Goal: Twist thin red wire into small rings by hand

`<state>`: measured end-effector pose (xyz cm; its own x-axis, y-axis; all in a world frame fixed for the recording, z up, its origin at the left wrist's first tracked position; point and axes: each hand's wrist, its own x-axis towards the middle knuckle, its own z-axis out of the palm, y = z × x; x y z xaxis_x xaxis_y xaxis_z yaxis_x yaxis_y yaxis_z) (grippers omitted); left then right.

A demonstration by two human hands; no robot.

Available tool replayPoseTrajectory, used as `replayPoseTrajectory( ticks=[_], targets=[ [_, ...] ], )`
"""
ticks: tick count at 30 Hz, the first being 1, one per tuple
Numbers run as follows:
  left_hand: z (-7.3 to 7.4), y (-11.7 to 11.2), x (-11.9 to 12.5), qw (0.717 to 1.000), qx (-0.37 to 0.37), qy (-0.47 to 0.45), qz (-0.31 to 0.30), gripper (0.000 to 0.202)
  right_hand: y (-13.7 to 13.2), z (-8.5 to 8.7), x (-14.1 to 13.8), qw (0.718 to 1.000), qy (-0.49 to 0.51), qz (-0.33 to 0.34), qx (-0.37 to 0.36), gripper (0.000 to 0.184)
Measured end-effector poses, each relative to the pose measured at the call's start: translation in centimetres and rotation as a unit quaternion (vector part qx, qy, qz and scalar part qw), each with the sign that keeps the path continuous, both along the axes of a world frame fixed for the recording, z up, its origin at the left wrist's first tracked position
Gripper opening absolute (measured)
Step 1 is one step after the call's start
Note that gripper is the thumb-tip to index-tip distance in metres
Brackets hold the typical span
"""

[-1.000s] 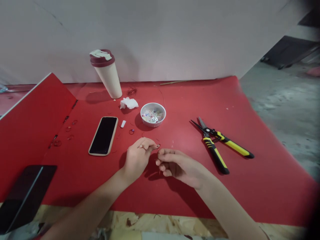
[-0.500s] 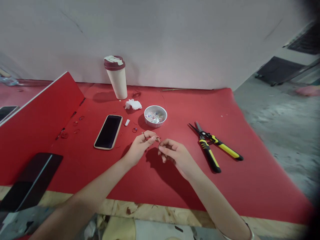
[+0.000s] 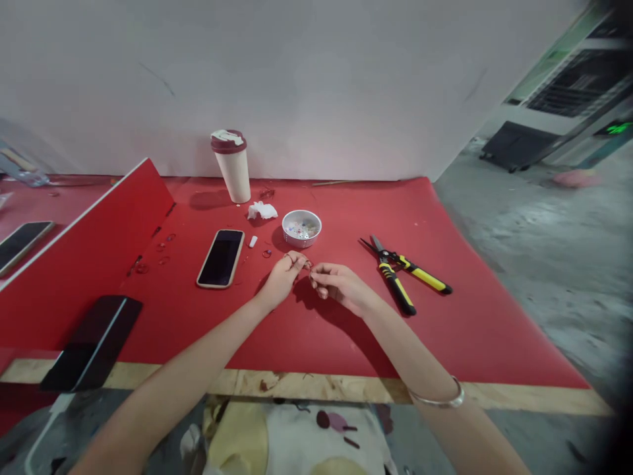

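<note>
My left hand [image 3: 283, 276] and my right hand [image 3: 337, 285] meet over the red mat [image 3: 475, 323], fingertips pinched together on a small piece of thin red wire [image 3: 307, 264]. The wire is too small to make out in detail. Just behind my hands stands a small white bowl [image 3: 301, 228] of coloured beads. Yellow-and-black cutters [image 3: 403, 274] lie on the mat to the right of my right hand, blades pointing away. A silver bangle sits on my right wrist.
A phone [image 3: 221, 258] lies face up left of my hands, with a small wire ring [image 3: 267, 253] beside it. A cream tumbler [image 3: 232, 166] and a crumpled tissue [image 3: 262, 210] stand at the back. A red divider board [image 3: 84, 251] rises on the left, a dark tablet [image 3: 91, 343] leaning by it.
The camera has pulled back and tilted, so my hands look smaller and farther up the mat. Both hands stay pinched together on the wire; the table's front edge and my lap have come into view.
</note>
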<state>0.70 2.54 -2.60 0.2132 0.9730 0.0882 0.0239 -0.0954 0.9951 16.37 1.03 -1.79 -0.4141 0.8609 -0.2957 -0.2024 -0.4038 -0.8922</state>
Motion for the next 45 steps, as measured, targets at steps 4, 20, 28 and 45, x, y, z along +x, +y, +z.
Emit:
replayPoseTrajectory(
  ticks=[4,20,28,45],
  targets=[
    [-0.1,0.0,0.4,1.000,0.007,0.018,0.013,0.019,0.3,-0.2,0.5,1.000,0.008,0.012,-0.009,0.018],
    [-0.1,-0.2,0.4,0.999,0.007,0.019,0.032,0.021,0.0,0.2,1.0,0.995,-0.012,0.079,-0.053,0.023],
    [0.0,-0.5,0.1,0.999,-0.007,0.033,0.031,0.020,-0.7,0.2,-0.4,0.993,0.006,0.074,-0.093,0.025],
    [0.0,-0.6,-0.2,0.998,-0.065,-0.002,0.022,0.025,-1.3,-0.1,-1.7,0.995,0.039,0.065,-0.068,0.029]
  ],
)
